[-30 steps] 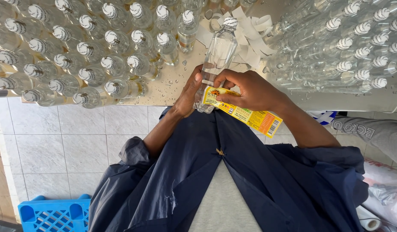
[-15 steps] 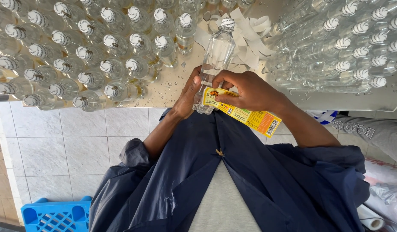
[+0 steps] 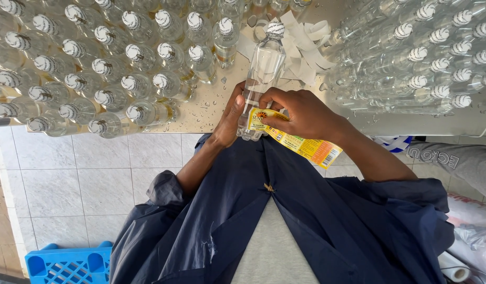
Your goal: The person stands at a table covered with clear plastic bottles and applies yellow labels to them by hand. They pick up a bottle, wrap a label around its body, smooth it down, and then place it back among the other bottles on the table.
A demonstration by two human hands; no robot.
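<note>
A clear plastic bottle point(image 3: 263, 66) with a striped white cap is held tilted over the table edge. My left hand point(image 3: 229, 118) grips its lower part from the left. My right hand point(image 3: 300, 113) presses one end of a yellow and orange label strip point(image 3: 305, 146) against the bottle's lower body. The rest of the strip trails free to the right, under my right wrist.
Several upright capped bottles point(image 3: 111, 63) stand in rows on the wet table at left. Several more bottles point(image 3: 411, 58) lie stacked at right. A heap of white backing strips point(image 3: 306, 44) lies behind the held bottle. A blue crate point(image 3: 67, 263) sits on the tiled floor.
The label strip has been drawn a little further onto the bottle, with my right hand shifted slightly left. The bottle and my left hand have barely moved.
</note>
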